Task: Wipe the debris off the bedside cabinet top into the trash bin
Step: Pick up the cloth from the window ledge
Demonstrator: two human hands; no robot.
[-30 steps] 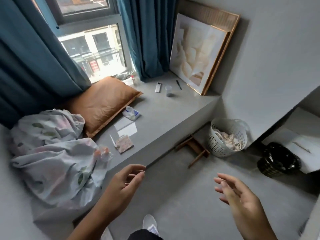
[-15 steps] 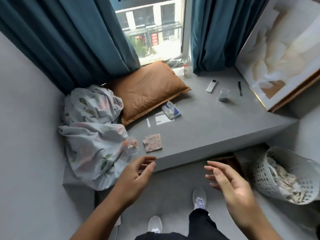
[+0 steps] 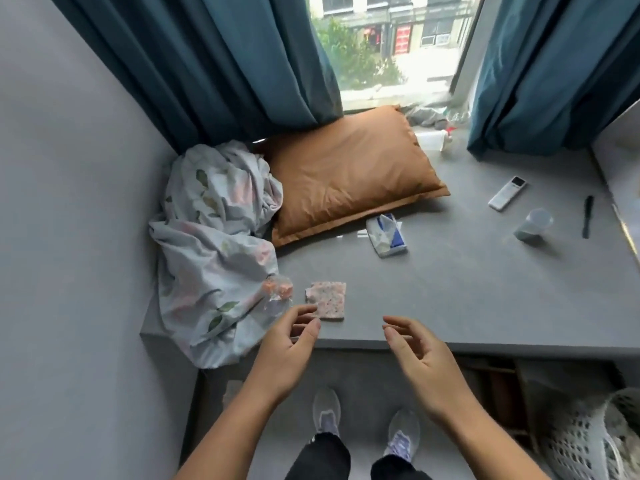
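Note:
A small pink speckled cloth point(image 3: 327, 299) lies flat on the grey ledge point(image 3: 450, 292) near its front edge. My left hand point(image 3: 287, 351) hovers just below and left of the cloth, fingers apart and empty, fingertips close to its lower corner. My right hand point(image 3: 420, 362) is open and empty over the ledge's front edge, to the right of the cloth. A white perforated bin point(image 3: 595, 441) stands on the floor at the lower right, partly cut off. A crumpled clear wrapper with orange bits point(image 3: 278, 292) lies left of the cloth.
A floral sheet point(image 3: 214, 251) is bunched at the ledge's left end, beside an orange pillow point(image 3: 349, 174). A tissue pack point(image 3: 386, 235), white remote point(image 3: 507, 192), plastic cup point(image 3: 533, 225) and black pen point(image 3: 587, 216) lie farther right. A framed picture point(image 3: 623, 168) leans at the right. Teal curtains point(image 3: 207, 64) hang behind.
The view has swung left and down toward the ledge. Both hands have moved forward to the ledge's front edge, the left hand now close to the pink cloth. The bin has slid to the lower right.

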